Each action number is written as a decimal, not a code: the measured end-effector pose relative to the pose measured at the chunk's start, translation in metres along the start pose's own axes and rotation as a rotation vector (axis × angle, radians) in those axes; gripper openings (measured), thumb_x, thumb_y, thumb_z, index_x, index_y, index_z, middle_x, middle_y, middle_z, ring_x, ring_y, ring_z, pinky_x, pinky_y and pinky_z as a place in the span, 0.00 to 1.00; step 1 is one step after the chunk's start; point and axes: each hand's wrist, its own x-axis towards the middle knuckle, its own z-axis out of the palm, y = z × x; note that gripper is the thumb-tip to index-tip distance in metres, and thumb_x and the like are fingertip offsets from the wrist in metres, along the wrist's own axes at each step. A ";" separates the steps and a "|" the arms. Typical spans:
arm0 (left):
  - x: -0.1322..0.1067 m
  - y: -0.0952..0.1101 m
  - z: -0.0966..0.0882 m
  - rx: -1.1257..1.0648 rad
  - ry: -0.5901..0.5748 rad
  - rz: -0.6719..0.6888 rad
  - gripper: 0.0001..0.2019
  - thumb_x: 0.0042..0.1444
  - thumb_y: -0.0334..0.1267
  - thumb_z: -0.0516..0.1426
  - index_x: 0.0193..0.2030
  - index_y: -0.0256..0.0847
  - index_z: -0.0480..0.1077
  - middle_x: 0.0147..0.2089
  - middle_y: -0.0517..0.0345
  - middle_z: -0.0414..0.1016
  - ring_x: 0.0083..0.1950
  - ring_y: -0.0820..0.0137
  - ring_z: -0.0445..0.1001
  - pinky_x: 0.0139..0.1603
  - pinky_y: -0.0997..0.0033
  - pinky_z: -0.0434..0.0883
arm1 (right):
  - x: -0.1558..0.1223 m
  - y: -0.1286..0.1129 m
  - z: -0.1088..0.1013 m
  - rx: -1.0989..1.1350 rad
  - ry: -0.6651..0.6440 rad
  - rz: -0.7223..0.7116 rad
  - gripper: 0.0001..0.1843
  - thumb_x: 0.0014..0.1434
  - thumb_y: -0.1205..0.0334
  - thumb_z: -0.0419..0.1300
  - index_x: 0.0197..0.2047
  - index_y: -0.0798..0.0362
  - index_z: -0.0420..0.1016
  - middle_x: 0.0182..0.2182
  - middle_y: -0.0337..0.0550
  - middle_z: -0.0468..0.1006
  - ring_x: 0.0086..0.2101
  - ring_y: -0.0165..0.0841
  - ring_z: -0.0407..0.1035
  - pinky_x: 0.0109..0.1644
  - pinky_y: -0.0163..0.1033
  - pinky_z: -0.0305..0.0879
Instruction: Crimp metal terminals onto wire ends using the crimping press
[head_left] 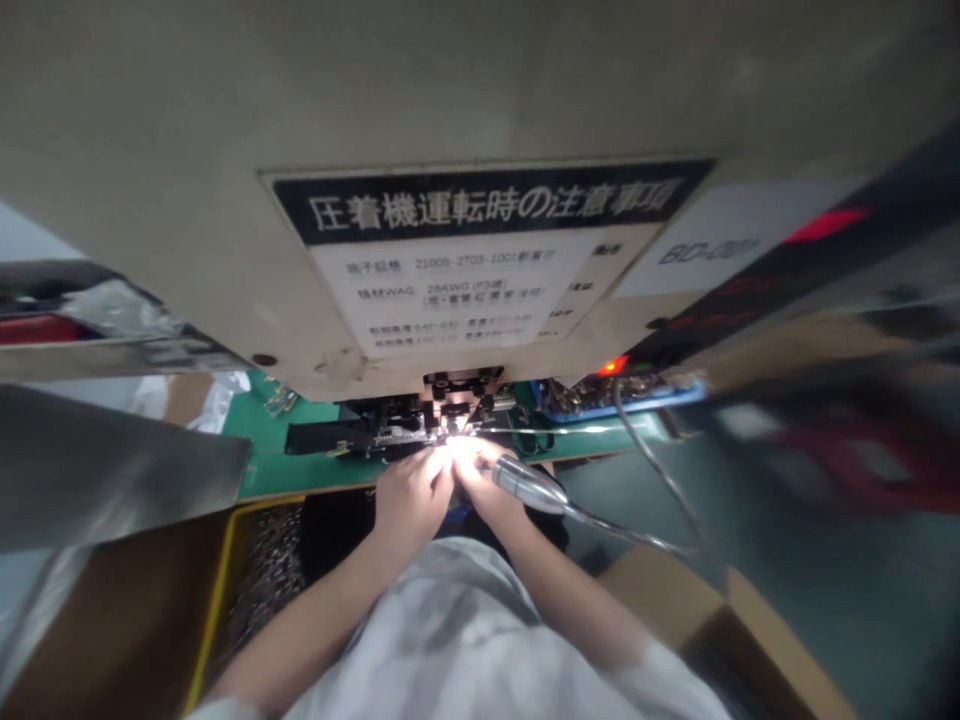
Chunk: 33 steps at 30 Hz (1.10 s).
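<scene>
My left hand (411, 492) and my right hand (481, 482) meet fingertip to fingertip right in front of the tooling (455, 405) of a crimping machine (480, 110). Both hands are closed in a pinch. Glare from a gooseneck lamp (529, 485) washes out the fingertips, so whatever they hold cannot be made out. The lamp's silver head lies close over my right hand. A strip of small metal terminals (405, 437) runs into the tooling from the left.
The machine's labelled front fills the upper view. A blue tray (622, 408) of small metal parts sits on the green bench (262, 470) at right. Below left is a yellow-rimmed bin (214, 590) of small pieces; an open cardboard box (780, 640) stands at lower right.
</scene>
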 end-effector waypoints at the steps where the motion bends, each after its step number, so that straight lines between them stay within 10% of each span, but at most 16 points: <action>1: 0.000 0.000 0.000 0.003 -0.003 -0.010 0.11 0.61 0.32 0.53 0.42 0.39 0.77 0.42 0.50 0.82 0.40 0.62 0.81 0.40 0.67 0.77 | 0.000 0.000 0.000 -0.004 -0.004 0.000 0.10 0.55 0.61 0.64 0.41 0.52 0.82 0.36 0.43 0.84 0.36 0.38 0.79 0.44 0.42 0.77; 12: -0.004 -0.002 0.003 -0.047 -0.042 -0.080 0.12 0.60 0.34 0.53 0.45 0.39 0.77 0.42 0.50 0.82 0.41 0.62 0.81 0.43 0.68 0.77 | -0.003 0.007 0.006 -0.099 0.047 0.081 0.08 0.53 0.56 0.65 0.33 0.53 0.79 0.23 0.38 0.77 0.23 0.31 0.71 0.29 0.36 0.71; 33: -0.003 -0.003 0.006 -0.341 -0.071 -0.217 0.11 0.61 0.34 0.52 0.40 0.37 0.76 0.39 0.51 0.82 0.41 0.65 0.81 0.45 0.69 0.76 | -0.005 -0.003 0.005 0.043 0.043 0.072 0.08 0.53 0.58 0.65 0.31 0.53 0.75 0.28 0.39 0.77 0.29 0.32 0.72 0.35 0.37 0.72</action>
